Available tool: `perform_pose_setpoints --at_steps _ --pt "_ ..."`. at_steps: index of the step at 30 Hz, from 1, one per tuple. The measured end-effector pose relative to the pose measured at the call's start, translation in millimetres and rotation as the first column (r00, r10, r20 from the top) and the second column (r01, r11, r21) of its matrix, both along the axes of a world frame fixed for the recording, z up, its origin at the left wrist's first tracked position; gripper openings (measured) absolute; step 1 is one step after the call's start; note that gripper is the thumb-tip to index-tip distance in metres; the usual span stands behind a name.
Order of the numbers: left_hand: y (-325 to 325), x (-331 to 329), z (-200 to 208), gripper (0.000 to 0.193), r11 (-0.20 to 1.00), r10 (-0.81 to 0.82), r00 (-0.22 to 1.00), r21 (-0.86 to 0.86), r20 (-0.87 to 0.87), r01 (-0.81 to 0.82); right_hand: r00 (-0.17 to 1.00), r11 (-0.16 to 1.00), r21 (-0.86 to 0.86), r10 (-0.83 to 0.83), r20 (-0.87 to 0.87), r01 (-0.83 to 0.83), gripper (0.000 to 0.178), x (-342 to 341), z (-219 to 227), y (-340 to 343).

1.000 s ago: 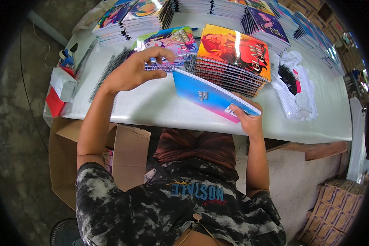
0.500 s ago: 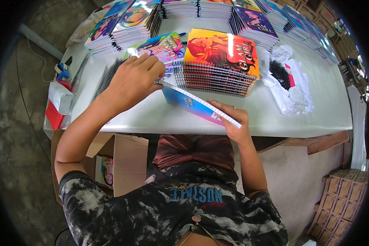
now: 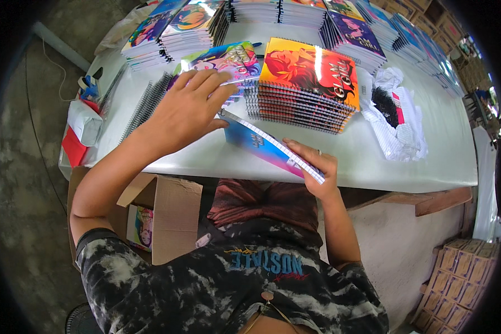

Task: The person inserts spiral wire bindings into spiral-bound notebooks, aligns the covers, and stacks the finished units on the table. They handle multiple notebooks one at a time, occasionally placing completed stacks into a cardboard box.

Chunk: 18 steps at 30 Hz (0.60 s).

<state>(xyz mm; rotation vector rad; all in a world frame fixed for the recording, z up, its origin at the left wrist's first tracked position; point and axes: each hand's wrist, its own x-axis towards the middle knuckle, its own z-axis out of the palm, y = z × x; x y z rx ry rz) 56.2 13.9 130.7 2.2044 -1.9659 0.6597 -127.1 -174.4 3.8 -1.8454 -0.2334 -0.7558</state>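
Observation:
A notebook with a blue and pink cover (image 3: 253,146) is held tilted over the table's near edge, its white edge with a row of small marks or holes facing up. My right hand (image 3: 317,167) grips its lower right end, thumb along the upper edge. My left hand (image 3: 186,111) is open beside the other end, fingers stretched out and thumb close to the corner; whether the thumb touches cannot be told. Just beyond stands a stack of spiral notebooks with orange and red covers (image 3: 312,64). A notebook with a multicoloured cover (image 3: 236,55) lies partly behind my left fingers.
Dark spiral coils (image 3: 147,108) lie left of my left hand. A crumpled white striped bag (image 3: 398,136) with black bits sits at right. Several notebook stacks (image 3: 192,25) line the far side of the white table (image 3: 395,172). An open cardboard box (image 3: 175,220) stands below left.
My left fingers have gone from bent together at the notebook's corner to stretched and spread. My right hand still holds the notebook in nearly the same place. The whole view has shifted slightly.

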Motion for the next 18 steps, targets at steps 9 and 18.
perform_pose_setpoints --at_steps 9,18 --pt "14 4 -87 0.084 0.88 0.078 0.989 -0.457 -0.125 -0.127 0.994 0.992 -0.102 -0.061 0.087 0.07 0.029 2 1 13" --pt "7 20 -185 0.101 0.756 -0.05 0.994 -0.654 -0.097 -0.025 0.983 0.983 -0.177 -0.012 0.185 0.045 0.027 5 -4 24"
